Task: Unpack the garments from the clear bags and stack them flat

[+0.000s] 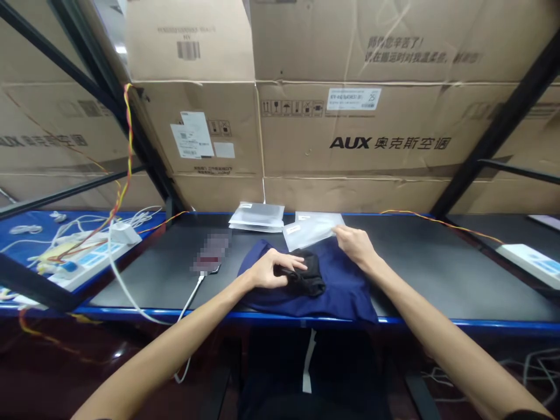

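Black, soft folded cloth lies on navy fabric; the left hand pinches its edge, where the limp, light cloth seems easiest gripped. The right hand grips a slippery plastic bag.

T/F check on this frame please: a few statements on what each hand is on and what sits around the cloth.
1. The left hand rests on a small black garment. True.
2. The right hand holds a pair of scissors. False: its fingers pinch the edge of a clear plastic bag.
3. The black garment lies on a dark blue cloth. True.
4. The stack of plastic bags lies on the floor. False: it lies on the black table, near the cardboard boxes.
5. A white cable runs off the table's front edge. True.
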Available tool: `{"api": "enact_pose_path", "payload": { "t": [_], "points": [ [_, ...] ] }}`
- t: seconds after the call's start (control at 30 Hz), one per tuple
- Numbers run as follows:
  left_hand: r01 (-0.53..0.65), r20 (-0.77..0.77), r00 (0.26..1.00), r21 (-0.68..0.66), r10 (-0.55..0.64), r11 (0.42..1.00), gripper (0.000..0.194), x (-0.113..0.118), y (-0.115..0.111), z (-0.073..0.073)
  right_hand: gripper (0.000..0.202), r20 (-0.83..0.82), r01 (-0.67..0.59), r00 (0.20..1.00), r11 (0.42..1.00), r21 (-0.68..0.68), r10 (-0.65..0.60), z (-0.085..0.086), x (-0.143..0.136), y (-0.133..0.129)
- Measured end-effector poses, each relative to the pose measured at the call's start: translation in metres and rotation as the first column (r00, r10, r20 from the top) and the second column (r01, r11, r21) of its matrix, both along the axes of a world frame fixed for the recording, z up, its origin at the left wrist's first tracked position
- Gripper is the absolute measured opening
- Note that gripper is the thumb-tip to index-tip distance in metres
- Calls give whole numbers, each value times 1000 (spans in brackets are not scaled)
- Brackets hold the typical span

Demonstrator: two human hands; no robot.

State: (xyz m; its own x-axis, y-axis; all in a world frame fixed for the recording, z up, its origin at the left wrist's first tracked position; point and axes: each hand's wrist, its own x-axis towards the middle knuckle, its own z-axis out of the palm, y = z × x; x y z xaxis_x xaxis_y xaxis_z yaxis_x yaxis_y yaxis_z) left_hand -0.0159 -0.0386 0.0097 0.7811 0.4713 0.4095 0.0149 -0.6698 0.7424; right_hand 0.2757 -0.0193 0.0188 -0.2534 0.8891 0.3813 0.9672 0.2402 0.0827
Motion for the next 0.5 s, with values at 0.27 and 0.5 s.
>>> {"api": "enact_pose_path", "payload": {
  "t": [0.27, 0.5],
  "points": [
    [-88, 27, 996, 51, 86, 995, 38, 5, -3, 4, 34, -21, -56, 998, 998, -18, 56, -8, -13, -11],
    [-69, -36, 997, 129, 74, 989, 40, 7, -5, 1, 36, -112, -53, 992, 998, 35, 57, -7, -2, 2]
  ]
}}
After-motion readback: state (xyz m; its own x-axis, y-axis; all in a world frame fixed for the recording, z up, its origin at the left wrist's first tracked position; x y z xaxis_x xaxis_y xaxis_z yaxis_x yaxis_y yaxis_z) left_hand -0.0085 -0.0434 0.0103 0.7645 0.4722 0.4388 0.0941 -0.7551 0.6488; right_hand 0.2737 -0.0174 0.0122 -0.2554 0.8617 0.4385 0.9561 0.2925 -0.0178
